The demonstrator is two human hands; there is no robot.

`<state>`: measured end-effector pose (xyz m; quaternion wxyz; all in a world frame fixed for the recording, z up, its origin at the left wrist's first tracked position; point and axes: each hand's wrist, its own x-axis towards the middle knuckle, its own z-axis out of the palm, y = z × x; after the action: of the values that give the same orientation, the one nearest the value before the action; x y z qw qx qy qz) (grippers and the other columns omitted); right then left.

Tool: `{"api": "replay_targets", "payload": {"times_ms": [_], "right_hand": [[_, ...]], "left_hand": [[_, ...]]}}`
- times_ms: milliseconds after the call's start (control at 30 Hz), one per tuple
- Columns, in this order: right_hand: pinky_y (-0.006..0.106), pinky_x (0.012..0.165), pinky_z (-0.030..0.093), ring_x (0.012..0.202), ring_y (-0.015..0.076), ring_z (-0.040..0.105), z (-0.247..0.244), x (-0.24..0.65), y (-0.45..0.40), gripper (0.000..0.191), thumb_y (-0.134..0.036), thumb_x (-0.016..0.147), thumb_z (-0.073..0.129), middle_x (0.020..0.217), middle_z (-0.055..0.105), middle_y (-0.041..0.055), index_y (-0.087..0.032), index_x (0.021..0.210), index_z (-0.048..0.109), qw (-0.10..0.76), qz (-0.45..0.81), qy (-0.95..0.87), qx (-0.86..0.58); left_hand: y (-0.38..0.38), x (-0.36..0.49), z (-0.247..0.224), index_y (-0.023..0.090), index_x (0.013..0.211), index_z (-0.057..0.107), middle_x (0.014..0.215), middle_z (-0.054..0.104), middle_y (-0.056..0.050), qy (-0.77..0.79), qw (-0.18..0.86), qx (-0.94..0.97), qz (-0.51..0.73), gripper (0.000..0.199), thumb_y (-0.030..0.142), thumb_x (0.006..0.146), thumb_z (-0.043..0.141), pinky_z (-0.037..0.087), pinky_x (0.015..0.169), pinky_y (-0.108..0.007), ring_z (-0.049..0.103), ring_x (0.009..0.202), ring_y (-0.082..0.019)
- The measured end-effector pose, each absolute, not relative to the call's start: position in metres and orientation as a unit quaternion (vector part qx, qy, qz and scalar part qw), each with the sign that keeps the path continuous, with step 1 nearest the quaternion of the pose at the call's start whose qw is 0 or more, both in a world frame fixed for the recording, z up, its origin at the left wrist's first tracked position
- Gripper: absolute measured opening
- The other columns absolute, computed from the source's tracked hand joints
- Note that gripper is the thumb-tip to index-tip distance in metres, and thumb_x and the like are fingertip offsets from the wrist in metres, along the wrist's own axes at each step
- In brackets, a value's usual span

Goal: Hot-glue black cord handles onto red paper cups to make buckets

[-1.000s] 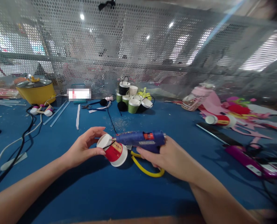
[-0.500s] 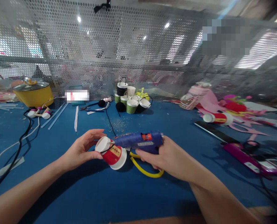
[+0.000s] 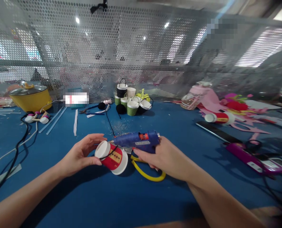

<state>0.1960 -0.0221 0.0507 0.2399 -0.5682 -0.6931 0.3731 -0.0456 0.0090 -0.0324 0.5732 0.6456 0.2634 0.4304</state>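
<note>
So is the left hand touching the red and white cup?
Touching: the head view shows the left hand holding the tilted red and white cup, its fingers around the white end.

White lights (image 3: 167, 25) glare behind the perforated screen (image 3: 136, 57); soft shadows lie beneath the hands (image 3: 80, 156) (image 3: 166, 155).

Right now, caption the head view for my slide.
Left hand holding a tilted red and white cup, right hand holding a blue glue gun to it.

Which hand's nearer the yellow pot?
Left: the left hand, holding the red cup, is front-right of the yellow pot; the right hand, holding the glue gun, is farther right.
</note>
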Motion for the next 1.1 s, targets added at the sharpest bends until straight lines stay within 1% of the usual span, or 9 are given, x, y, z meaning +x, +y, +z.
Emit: {"api": "replay_targets", "payload": {"times_ms": [200,700,800,933,1033,1100], "right_hand": [[0.019,0.036,0.034,0.036,0.0070,0.044,0.0501,0.1958,-0.0203,0.026,-0.031,0.075,0.057,0.040,0.050,-0.0046,-0.018,0.055,0.047,0.236,0.372,-0.695,-0.568],[0.020,0.032,0.030,0.034,0.0084,0.043,0.0482,0.2013,-0.0231,0.024,-0.031,0.071,0.060,0.038,0.047,-0.0055,-0.020,0.055,0.046,0.236,0.384,-0.693,-0.563],[0.020,0.032,0.030,0.034,0.0081,0.042,0.0457,0.2017,-0.0222,0.024,-0.029,0.072,0.059,0.038,0.046,-0.0056,-0.020,0.054,0.046,0.247,0.375,-0.700,-0.555],[0.021,0.036,0.033,0.036,0.0073,0.038,0.0467,0.2008,-0.0218,0.019,-0.023,0.069,0.060,0.042,0.045,-0.0058,-0.021,0.055,0.047,0.267,0.360,-0.729,-0.518],[0.021,0.037,0.032,0.036,0.0067,0.030,0.0509,0.1991,-0.0231,0.014,-0.020,0.067,0.059,0.040,0.038,-0.0072,-0.020,0.056,0.052,0.248,0.358,-0.729,-0.528],[0.022,0.037,0.032,0.036,0.0070,0.029,0.0525,0.1984,-0.0239,0.011,-0.020,0.067,0.059,0.039,0.036,-0.0075,-0.020,0.057,0.054,0.232,0.359,-0.727,-0.537]], "left_hand": [[0.0082,-0.0451,-0.0302,0.027,0.113,0.050,0.115,0.057,-0.005,0.266,0.581,0.643,0.423,0.057,0.014,0.063,0.074,0.039,0.096,-0.037,0.052,0.110,-0.022],[0.0092,-0.0454,-0.0323,0.029,0.113,0.050,0.115,0.056,-0.003,0.268,0.584,0.639,0.424,0.058,0.011,0.063,0.073,0.038,0.097,-0.036,0.052,0.110,-0.020],[0.0090,-0.0451,-0.0315,0.028,0.113,0.050,0.113,0.057,-0.003,0.268,0.582,0.637,0.428,0.058,0.011,0.063,0.074,0.039,0.097,-0.036,0.053,0.108,-0.020],[0.0089,-0.0444,-0.0309,0.026,0.113,0.050,0.111,0.059,-0.004,0.273,0.582,0.633,0.431,0.058,0.011,0.062,0.074,0.040,0.095,-0.037,0.054,0.105,-0.021],[0.0091,-0.0443,-0.0315,0.025,0.112,0.050,0.111,0.059,-0.005,0.274,0.580,0.632,0.436,0.058,0.011,0.061,0.075,0.039,0.096,-0.037,0.054,0.105,-0.021],[0.0093,-0.0444,-0.0322,0.025,0.112,0.051,0.111,0.059,-0.005,0.276,0.579,0.630,0.438,0.058,0.011,0.061,0.075,0.038,0.097,-0.037,0.054,0.106,-0.021]]}}
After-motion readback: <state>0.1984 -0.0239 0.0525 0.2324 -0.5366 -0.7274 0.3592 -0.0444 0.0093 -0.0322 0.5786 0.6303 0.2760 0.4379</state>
